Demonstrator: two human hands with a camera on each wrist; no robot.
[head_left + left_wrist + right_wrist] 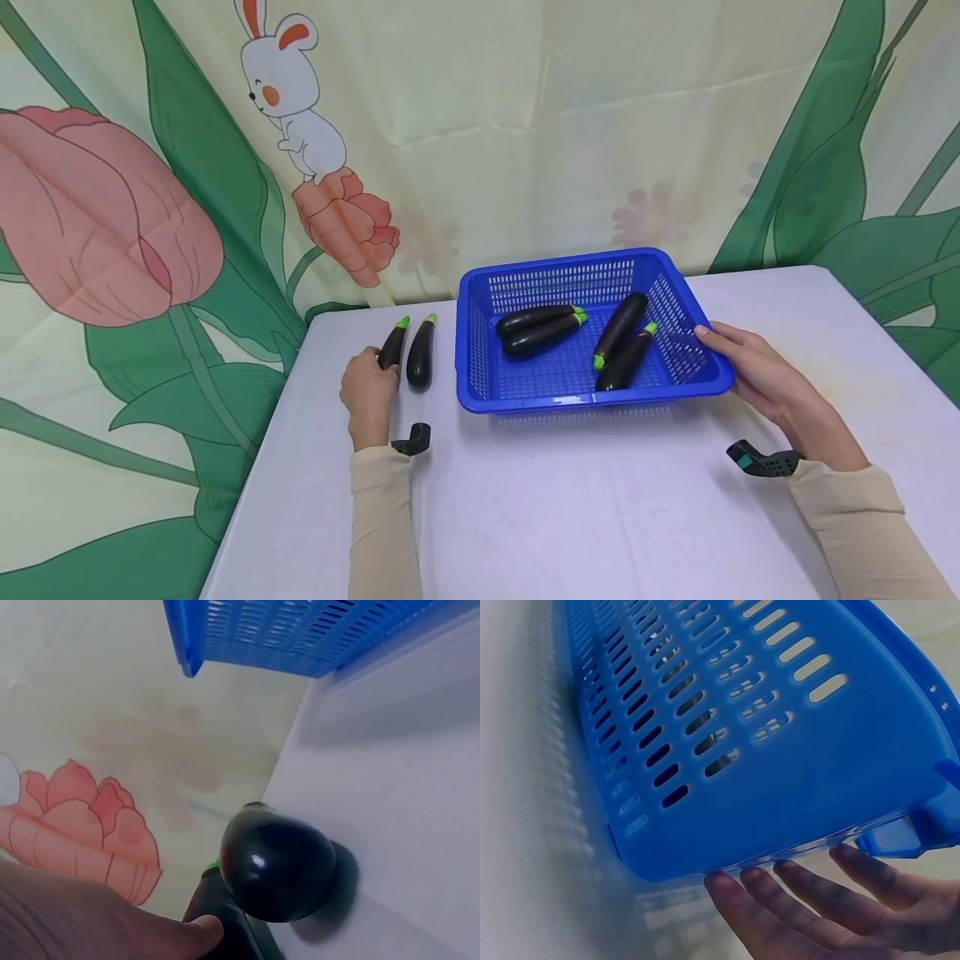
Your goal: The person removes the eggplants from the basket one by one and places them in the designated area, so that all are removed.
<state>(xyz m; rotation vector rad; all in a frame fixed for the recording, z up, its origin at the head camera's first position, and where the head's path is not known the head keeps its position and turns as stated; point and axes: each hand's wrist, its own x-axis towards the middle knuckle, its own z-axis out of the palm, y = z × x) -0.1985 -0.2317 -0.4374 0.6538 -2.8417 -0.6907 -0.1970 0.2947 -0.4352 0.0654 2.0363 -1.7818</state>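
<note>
L. hand grips an eggplant beside a 2nd eggplant on the table, R. hand holding the basket by its rim, apparently to steady it, w/ 4 eggplants inside.

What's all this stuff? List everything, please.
Table: one, white, across the foreground
Basket: one, blue, toward the table's back
Basket eggplants: four, black with green ends, inside basket
Loose eggplant: one, black and green, left of basket
Held eggplant: one, black and green, beside the loose one
Backdrop: one, cream with printed plants, behind table
Printed rabbit: one, white, backdrop's upper left
Wrist devices: two, black, one per wrist
Sleeves: two, beige, on forearms
Left grip: one, bare, around held eggplant
Right grip: one, bare, basket's right rim
</note>
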